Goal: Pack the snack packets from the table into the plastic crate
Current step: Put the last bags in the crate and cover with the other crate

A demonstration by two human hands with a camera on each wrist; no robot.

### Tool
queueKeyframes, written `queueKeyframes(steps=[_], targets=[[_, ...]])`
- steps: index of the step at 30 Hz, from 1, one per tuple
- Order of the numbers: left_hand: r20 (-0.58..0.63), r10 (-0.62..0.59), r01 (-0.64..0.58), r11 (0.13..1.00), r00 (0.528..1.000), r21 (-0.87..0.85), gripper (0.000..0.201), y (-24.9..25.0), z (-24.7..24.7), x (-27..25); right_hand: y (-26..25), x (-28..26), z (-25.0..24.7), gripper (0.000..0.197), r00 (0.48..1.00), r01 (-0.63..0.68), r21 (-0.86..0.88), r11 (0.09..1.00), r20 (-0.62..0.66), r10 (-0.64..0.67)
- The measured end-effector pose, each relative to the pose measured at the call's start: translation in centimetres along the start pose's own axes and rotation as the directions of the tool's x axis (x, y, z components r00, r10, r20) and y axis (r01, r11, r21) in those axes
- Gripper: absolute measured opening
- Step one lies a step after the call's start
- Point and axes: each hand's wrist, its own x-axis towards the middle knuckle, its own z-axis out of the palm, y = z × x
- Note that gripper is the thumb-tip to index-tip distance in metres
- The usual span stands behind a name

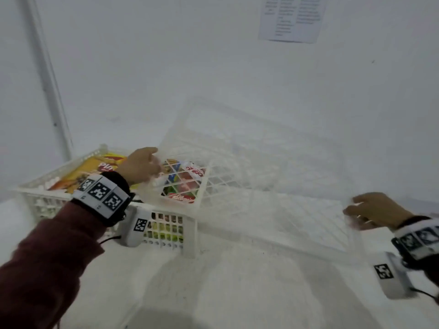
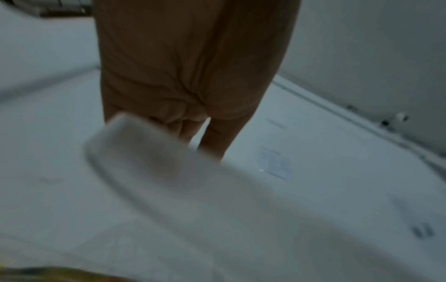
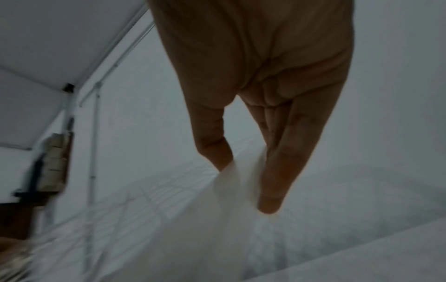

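Observation:
A white plastic crate [image 1: 171, 231] stands on the table at left and holds snack packets. A yellow packet [image 1: 95, 167] lies at its left end, and red and green packets [image 1: 185, 184] lie at its right end. A blurred white lattice piece [image 1: 273, 186], either a lid or a second crate, hangs tilted over the crate's right end. My left hand [image 1: 154, 162] grips its left rim [image 2: 149, 152]. At its right edge [image 3: 241, 183], my right hand [image 1: 354, 210] pinches it between thumb and fingers [image 3: 270, 200].
The white table [image 1: 237, 293] stretches in front of the crate. A white wall rises close behind, with a printed sheet [image 1: 292, 17] at top right and a pole [image 1: 47, 74] at left.

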Motion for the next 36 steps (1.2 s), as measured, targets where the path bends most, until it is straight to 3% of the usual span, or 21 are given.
queueKeyframes(steps=[2, 3, 9, 15, 19, 22, 25, 29, 36], targets=[[-0.060, -0.049, 0.056, 0.991, 0.997, 0.124, 0.031, -3.8, -3.6, 1.0, -3.9, -1.2, 4.0, 0.010, 0.995, 0.080, -0.027, 0.996, 0.059, -0.079], [-0.068, -0.060, 0.072, 0.979, 0.996, 0.188, 0.023, -5.6, -5.2, 1.5, -5.7, -1.6, 5.7, 0.014, 0.990, 0.114, -0.038, 0.993, 0.093, -0.110], [-0.028, -0.196, 0.190, 0.892, 0.980, 0.409, 0.035, -15.8, -15.1, 6.0, -16.3, -2.6, 16.1, 0.031, 0.946, 0.239, -0.016, 0.971, 0.228, -0.229], [0.025, -0.259, 0.223, 0.871, 0.965, 0.437, 0.036, -22.5, -19.6, 9.7, -22.0, -1.8, 22.4, 0.021, 0.955, 0.185, -0.140, 0.973, 0.261, -0.144], [0.131, -0.277, 0.194, 0.876, 0.952, 0.443, 0.034, -23.8, -19.5, 10.6, -23.1, -2.1, 23.8, 0.030, 0.965, 0.141, -0.260, 0.955, 0.251, -0.074], [0.159, -0.274, 0.181, 0.880, 0.948, 0.439, 0.037, -24.6, -19.5, 11.2, -23.3, -2.1, 24.0, 0.025, 0.968, 0.119, -0.328, 0.937, 0.247, -0.036], [0.182, -0.276, 0.188, 0.902, 0.944, 0.389, 0.034, -25.6, -19.8, 11.6, -23.2, -1.7, 24.0, 0.034, 0.963, 0.106, -0.374, 0.921, 0.270, -0.001], [0.226, -0.288, 0.203, 0.920, 0.931, 0.335, 0.026, -26.3, -20.4, 12.0, -23.4, -1.8, 23.9, 0.021, 0.962, 0.119, -0.392, 0.912, 0.274, -0.008], [0.274, -0.284, 0.187, 0.925, 0.919, 0.330, 0.015, -26.6, -20.5, 12.4, -23.0, -1.2, 23.0, 0.018, 0.959, 0.116, -0.381, 0.917, 0.284, -0.004]])
